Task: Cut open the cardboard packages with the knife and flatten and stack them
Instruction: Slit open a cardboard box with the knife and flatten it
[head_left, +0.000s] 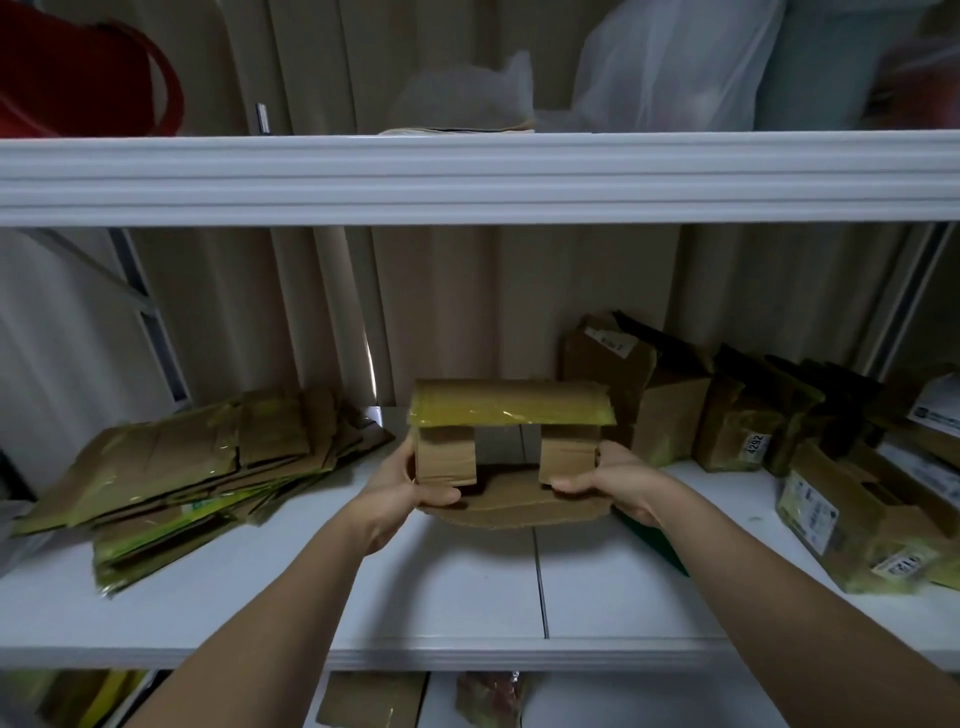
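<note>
Both hands, left (410, 480) and right (605, 475), grip opened box (506, 447) above white shelf (467, 587); flattened stack (197, 467) left.

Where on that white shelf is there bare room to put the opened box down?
Bare shelf shows in front of the opened box held by the left hand and right hand, between the flattened stack on the left and the uncut packages on the right. Both ends are crowded.
</note>
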